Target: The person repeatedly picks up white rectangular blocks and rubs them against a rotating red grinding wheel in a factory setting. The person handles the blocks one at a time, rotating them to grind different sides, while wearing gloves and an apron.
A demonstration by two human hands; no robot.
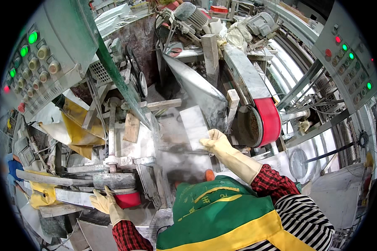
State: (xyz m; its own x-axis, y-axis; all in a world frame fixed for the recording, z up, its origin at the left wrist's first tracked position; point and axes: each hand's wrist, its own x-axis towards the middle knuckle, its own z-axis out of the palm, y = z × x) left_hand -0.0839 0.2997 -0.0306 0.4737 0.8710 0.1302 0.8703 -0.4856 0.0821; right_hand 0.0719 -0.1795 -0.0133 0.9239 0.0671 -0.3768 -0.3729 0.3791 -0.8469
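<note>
My right hand (218,147), in a cream rubber glove, grips the lower right edge of a thin white rectangular tile (193,124), thumb and fingers closed on it. The tile is tilted above a dusty grey area in the middle. To the left, my left hand (106,203), in a matching glove, lies with its fingers apart at the end of a white flat strip (73,196), beside the red end (128,200) of a belt machine. Whether that strip is a loose piece or part of the machine I cannot tell.
A second belt machine with a red rounded end (269,121) stands to the right of the tile. Control panels with lit buttons hang at left (42,58) and right (347,58). A curved metal sheet (197,83), a wooden post (210,58) and a round-ended rod (298,163) stand nearby.
</note>
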